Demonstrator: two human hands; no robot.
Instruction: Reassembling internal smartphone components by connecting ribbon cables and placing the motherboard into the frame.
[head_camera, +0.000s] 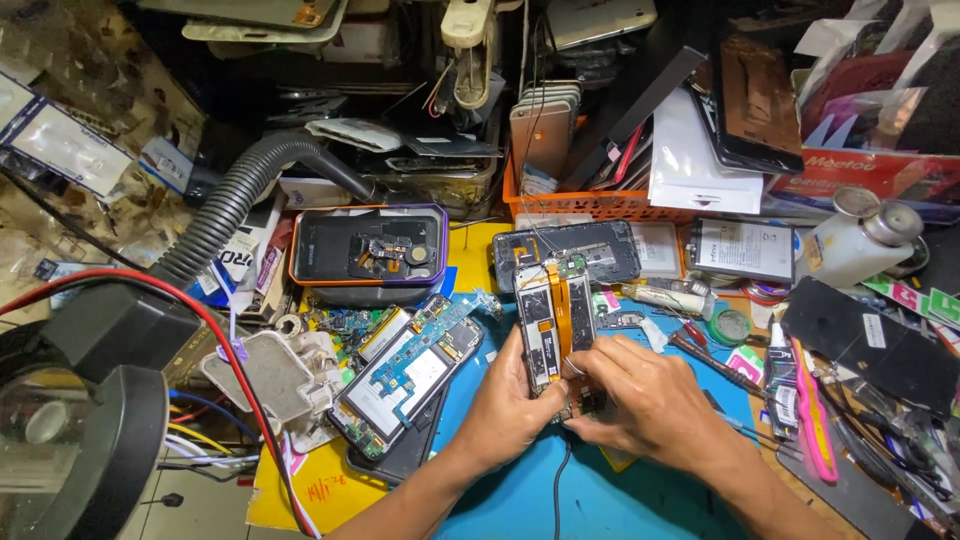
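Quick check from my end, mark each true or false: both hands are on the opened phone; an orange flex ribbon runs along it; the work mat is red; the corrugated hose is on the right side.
1. Both hands are on the opened phone: true, left hand and right hand both touch it.
2. An orange flex ribbon runs along it: true.
3. The work mat is red: false, it is blue.
4. The corrugated hose is on the right: false, it is on the left.

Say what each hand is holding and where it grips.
The left hand grips the opened phone with orange flex cable along its lower left edge. The right hand pinches its lower right side, fingertips on the exposed board.
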